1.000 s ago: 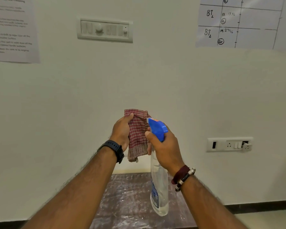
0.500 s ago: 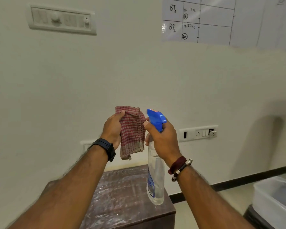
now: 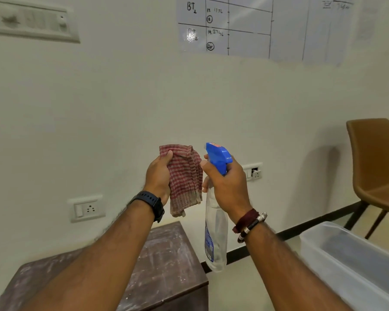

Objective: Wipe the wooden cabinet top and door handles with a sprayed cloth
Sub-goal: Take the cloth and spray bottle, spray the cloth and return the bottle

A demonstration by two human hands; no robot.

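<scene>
My left hand holds a folded red and white checked cloth up at chest height. Just right of it, my right hand grips the neck of a clear spray bottle with a blue trigger head, nozzle pointing left at the cloth. Below my arms stands the dark wooden cabinet, its top dusty and streaked. Its doors and handles are out of sight.
A translucent plastic bin sits low on the right, with a brown chair behind it. Wall sockets and a switch panel are on the cream wall, and a whiteboard sheet hangs at the top.
The view has swung right: the cabinet slid to the lower left, and the bin and chair came into sight. Cloth and bottle are still held close together in both hands.
</scene>
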